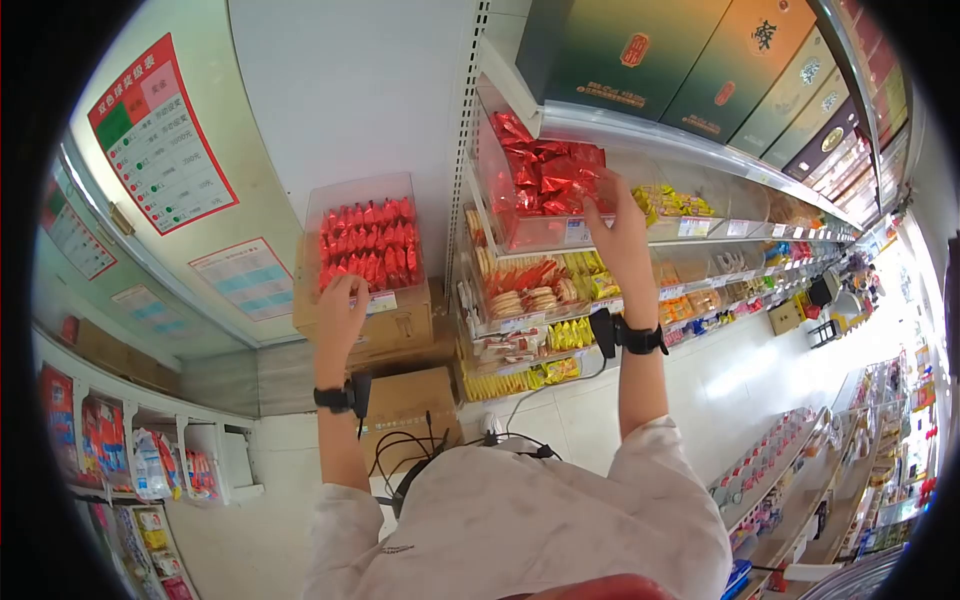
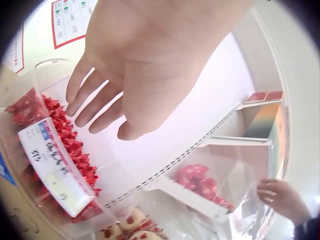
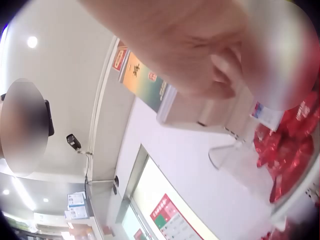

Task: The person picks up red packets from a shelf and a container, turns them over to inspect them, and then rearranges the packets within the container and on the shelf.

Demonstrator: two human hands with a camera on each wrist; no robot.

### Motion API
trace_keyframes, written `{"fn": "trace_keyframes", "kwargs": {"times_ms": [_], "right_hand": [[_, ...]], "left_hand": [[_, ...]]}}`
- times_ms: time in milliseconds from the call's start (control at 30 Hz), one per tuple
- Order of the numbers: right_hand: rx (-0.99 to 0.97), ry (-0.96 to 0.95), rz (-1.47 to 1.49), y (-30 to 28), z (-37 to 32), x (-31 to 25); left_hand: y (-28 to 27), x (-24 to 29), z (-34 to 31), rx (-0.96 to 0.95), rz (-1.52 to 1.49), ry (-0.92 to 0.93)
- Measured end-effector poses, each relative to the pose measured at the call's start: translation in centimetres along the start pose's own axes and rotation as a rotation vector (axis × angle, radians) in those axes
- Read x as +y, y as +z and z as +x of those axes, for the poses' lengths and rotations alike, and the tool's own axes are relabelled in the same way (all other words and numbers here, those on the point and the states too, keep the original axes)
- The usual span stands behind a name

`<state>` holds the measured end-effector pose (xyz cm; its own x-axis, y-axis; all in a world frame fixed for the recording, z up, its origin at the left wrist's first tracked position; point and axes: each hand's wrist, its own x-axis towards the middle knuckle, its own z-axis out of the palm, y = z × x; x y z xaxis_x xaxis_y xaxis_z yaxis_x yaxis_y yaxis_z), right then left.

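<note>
My left hand (image 1: 345,298) is over the front edge of a clear bin (image 1: 312,200) that holds rows of small red-wrapped packets (image 1: 370,245). In the left wrist view that hand (image 2: 145,70) has its fingers extended and spread a little, holding nothing. My right hand (image 1: 622,228) is at the front right of a second clear bin (image 1: 530,235), on the shelf, with larger shiny red packets (image 1: 550,175) inside. In the right wrist view its fingers are bent beside red packets (image 3: 287,155); I cannot tell whether they grip anything.
The left bin stands on a cardboard box (image 1: 395,335), with another carton (image 1: 410,395) on the floor below. Yellow packets (image 1: 675,203) sit right of the shelf bin. Tall gift boxes (image 1: 640,60) fill the shelf above. Lower tiers hold wrapped snacks (image 1: 530,298). Cables (image 1: 425,445) hang near my torso.
</note>
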<state>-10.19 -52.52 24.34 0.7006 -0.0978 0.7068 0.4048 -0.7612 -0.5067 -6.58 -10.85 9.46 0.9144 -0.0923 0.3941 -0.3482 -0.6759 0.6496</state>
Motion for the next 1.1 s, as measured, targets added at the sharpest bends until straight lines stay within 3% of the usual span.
{"fn": "trace_keyframes", "kwargs": {"times_ms": [133, 333, 367, 533, 633, 733, 833, 867, 967, 1067, 1100], "right_hand": [[-0.114, 0.151, -0.218, 0.1, 3.2, 3.0], [-0.301, 0.202, -0.183, 2.0, 6.1, 6.9], [-0.252, 0.184, -0.122, 2.0, 6.1, 7.0], [0.034, 0.155, 0.172, -0.5, 4.0, 2.6], [0.159, 0.084, 0.198, -2.6, 1.8, -1.0], [0.109, -0.032, 0.287, -3.3, -2.0, -3.2], [-0.047, -0.097, 0.456, -3.2, -5.1, -6.3], [-0.106, -0.126, 0.511, -2.6, -5.9, -7.0], [-0.227, -0.168, 0.669, -0.4, -7.0, -7.9], [-0.33, -0.047, 0.698, -1.8, -5.3, -7.3], [-0.365, 0.021, 0.687, -2.9, -4.0, -6.5]], "left_hand": [[-3.1, 7.9, -2.6, 0.017, -0.121, 0.047], [-5.3, 15.0, -5.6, 0.085, -0.111, 0.01], [-5.5, 15.5, -5.8, 0.074, -0.075, 0.004], [-4.1, 17.1, -7.0, 0.036, 0.022, 0.002], [-3.3, 20.1, -6.9, -0.059, -0.117, -0.073], [-2.4, 22.0, -6.0, -0.237, -0.336, -0.039], [-0.1, 22.9, -5.6, -0.216, -0.713, 0.003], [0.5, 22.2, -6.0, -0.276, -0.829, -0.1], [2.4, 21.7, -7.5, 0.094, -0.883, -0.583], [2.2, 23.3, -5.3, 0.341, -1.209, -0.378], [1.8, 23.1, -5.4, 0.375, -1.113, -0.377]]}}
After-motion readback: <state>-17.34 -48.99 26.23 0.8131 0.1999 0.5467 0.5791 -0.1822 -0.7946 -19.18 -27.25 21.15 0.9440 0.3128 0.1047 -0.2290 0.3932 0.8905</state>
